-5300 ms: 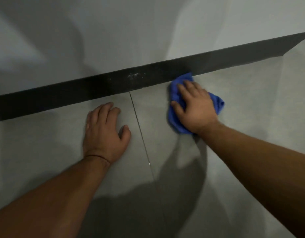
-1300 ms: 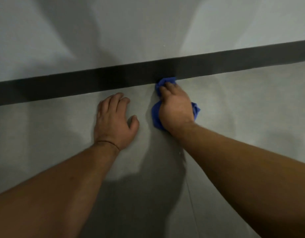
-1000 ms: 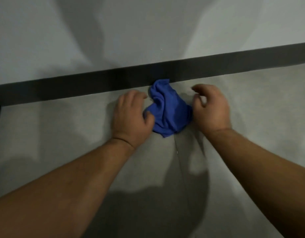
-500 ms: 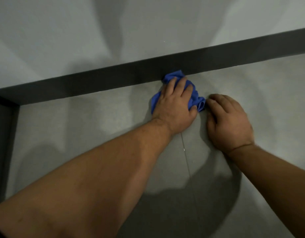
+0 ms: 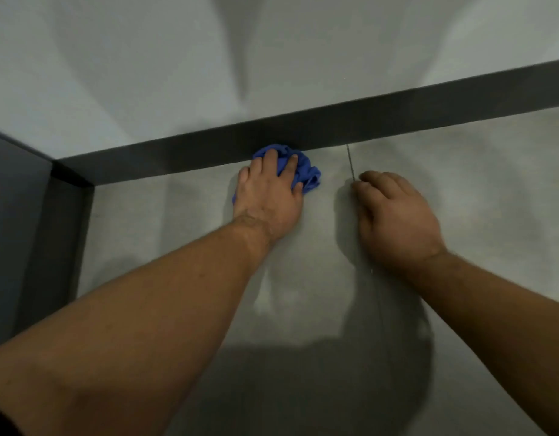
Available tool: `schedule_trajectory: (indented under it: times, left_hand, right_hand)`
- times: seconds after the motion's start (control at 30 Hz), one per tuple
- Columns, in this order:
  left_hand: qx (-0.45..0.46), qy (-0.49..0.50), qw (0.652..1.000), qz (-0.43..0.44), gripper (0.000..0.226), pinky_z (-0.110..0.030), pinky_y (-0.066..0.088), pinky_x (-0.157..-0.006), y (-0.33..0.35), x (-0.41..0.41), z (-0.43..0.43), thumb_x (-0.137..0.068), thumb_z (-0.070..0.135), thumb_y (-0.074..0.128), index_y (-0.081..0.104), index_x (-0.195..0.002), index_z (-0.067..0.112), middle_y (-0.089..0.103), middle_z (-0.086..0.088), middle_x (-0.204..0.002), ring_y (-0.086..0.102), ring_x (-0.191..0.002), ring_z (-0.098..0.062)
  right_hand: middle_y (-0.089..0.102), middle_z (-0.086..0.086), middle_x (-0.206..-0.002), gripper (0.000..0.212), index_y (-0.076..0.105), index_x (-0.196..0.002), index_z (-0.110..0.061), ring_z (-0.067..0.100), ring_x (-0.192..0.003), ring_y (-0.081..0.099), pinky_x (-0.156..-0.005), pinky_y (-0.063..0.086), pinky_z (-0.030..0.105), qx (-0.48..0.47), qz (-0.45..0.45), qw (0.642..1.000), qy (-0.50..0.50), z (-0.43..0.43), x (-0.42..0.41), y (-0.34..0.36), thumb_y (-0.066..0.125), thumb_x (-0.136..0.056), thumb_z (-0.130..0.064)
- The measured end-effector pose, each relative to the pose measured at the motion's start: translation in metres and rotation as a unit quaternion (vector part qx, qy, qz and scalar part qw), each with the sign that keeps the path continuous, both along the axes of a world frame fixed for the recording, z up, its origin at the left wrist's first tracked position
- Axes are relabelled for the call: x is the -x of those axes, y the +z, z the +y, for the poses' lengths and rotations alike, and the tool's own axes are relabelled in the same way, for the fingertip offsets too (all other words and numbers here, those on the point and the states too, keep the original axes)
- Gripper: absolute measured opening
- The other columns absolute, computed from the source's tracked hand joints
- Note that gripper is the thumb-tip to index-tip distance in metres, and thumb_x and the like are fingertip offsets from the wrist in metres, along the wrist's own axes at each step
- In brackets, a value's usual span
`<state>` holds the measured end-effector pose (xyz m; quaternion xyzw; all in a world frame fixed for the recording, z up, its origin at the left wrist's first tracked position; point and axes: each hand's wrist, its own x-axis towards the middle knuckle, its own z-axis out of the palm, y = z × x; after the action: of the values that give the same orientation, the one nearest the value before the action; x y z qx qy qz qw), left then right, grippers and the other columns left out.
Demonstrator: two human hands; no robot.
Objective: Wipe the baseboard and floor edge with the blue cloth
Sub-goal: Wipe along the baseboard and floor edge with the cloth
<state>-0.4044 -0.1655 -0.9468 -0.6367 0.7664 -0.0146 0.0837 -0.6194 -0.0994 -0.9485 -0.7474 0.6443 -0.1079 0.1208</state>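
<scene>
A grey tiled floor [image 5: 164, 234] is met by a dark baseboard [image 5: 382, 121]. The blue cloth [image 5: 305, 171] is pressed there under the spread left hand [image 5: 268, 196]; the right hand [image 5: 394, 215] is braced, loosely curled. The corner stretch apparently remains unwiped.

Most of the cloth [image 5: 303, 171] lies hidden under the left hand [image 5: 268, 199], with only bunched folds showing past the fingers (and a sliver at the wrist side). The baseboard [image 5: 397, 121] is cut off at the right edge, and where cloth meets it cannot be made out. Both forearms run out of the bottom and side edges; the right hand [image 5: 394, 221] covers part of the floor seam [image 5: 350, 162].
</scene>
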Motion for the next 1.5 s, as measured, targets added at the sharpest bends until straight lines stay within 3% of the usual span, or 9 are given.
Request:
schedule_trajectory:
  times: [0.23,0.33,0.4,0.57,0.73,0.97,1.03,1.3,1.5]
  left_hand:
    - [-0.029,0.117,0.993,0.010,0.060,-0.049,0.038,-0.109,0.002,-0.027,0.001,-0.106,0.046,0.035,0.028,-0.161,0.024,0.034,-0.015,-0.154,0.040,-0.134,-0.037]
    - [-0.008,0.190,0.966,0.173,0.049,-0.044,0.043,-0.100,0.008,-0.020,-0.003,-0.106,0.031,0.044,0.040,-0.153,0.019,0.038,-0.016,-0.147,0.043,-0.129,-0.037]
    - [0.045,0.130,0.959,0.249,0.046,-0.042,0.044,-0.097,0.015,-0.008,-0.002,-0.106,0.027,0.046,0.044,-0.151,0.017,0.042,-0.016,-0.143,0.045,-0.123,-0.032]
    - [0.075,-0.135,0.975,0.157,0.039,-0.043,0.044,-0.105,0.022,0.010,-0.009,-0.105,0.019,0.049,0.057,-0.142,0.012,0.046,-0.017,-0.150,0.046,-0.131,-0.034]
    - [0.114,-0.130,0.981,0.085,0.018,-0.043,0.047,-0.079,0.033,-0.026,-0.033,-0.089,0.007,0.059,0.071,-0.102,0.007,0.062,-0.016,-0.114,0.056,-0.101,-0.035]
    - [0.142,0.043,0.985,0.083,0.026,-0.043,0.041,-0.060,0.025,-0.100,-0.016,-0.097,0.026,0.059,0.070,-0.115,0.011,0.059,-0.014,-0.123,0.057,-0.106,-0.037]
    - [0.123,0.129,0.979,0.098,0.032,-0.037,0.029,-0.064,0.019,-0.107,-0.015,-0.100,0.036,0.054,0.066,-0.125,0.021,0.054,-0.005,-0.126,0.053,-0.109,-0.028]
    - [0.056,0.109,0.985,0.126,0.040,-0.043,0.050,-0.096,0.007,-0.063,-0.015,-0.106,0.026,0.048,0.060,-0.144,0.021,0.056,-0.011,-0.148,0.057,-0.123,-0.038]
    - [0.015,0.088,0.987,0.137,0.039,-0.039,0.048,-0.090,0.021,-0.026,-0.010,-0.104,0.041,0.050,0.068,-0.132,0.021,0.063,-0.012,-0.130,0.058,-0.116,-0.033]
  right_hand:
    - [0.048,0.001,-0.153,0.051,0.048,-0.149,-0.023,0.023,-0.140,0.043,-0.114,0.038,0.040,-0.059,0.003,0.998,0.033,-0.006,-0.038,0.007,0.051,-0.100,-0.038]
    - [0.046,-0.002,-0.155,0.057,0.044,-0.151,-0.024,0.021,-0.140,0.043,-0.114,0.037,0.037,-0.082,0.003,0.996,0.029,-0.001,-0.036,0.002,0.055,-0.098,-0.041]
    - [0.048,-0.002,-0.153,0.057,0.047,-0.150,-0.023,0.021,-0.138,0.045,-0.112,0.039,0.036,-0.081,0.003,0.996,0.025,-0.002,-0.037,0.001,0.056,-0.097,-0.040]
    - [0.048,-0.002,-0.154,0.055,0.050,-0.149,-0.023,0.021,-0.139,0.045,-0.114,0.037,0.034,-0.084,-0.013,0.996,0.019,-0.001,-0.038,0.000,0.057,-0.097,-0.039]
    - [0.040,-0.006,-0.160,0.057,0.040,-0.155,-0.028,0.019,-0.146,0.036,-0.118,0.029,0.033,-0.086,-0.010,0.996,0.028,0.000,-0.033,-0.001,0.051,-0.101,-0.043]
    - [0.042,-0.006,-0.159,0.057,0.042,-0.154,-0.026,0.020,-0.145,0.038,-0.118,0.031,0.035,-0.088,-0.013,0.996,0.017,0.002,-0.036,0.001,0.053,-0.101,-0.040]
    - [0.043,-0.005,-0.158,0.057,0.043,-0.154,-0.025,0.021,-0.144,0.039,-0.117,0.032,0.035,-0.088,-0.009,0.996,0.017,0.002,-0.038,0.002,0.053,-0.100,-0.040]
    - [0.046,-0.004,-0.155,0.056,0.047,-0.152,-0.024,0.022,-0.140,0.043,-0.115,0.036,0.035,-0.084,-0.019,0.996,0.008,0.002,-0.042,0.003,0.057,-0.098,-0.037]
    - [0.043,-0.006,-0.158,0.056,0.044,-0.153,-0.027,0.018,-0.143,0.040,-0.117,0.031,0.032,-0.104,-0.024,0.994,0.009,0.001,-0.039,0.007,0.056,-0.100,-0.036]
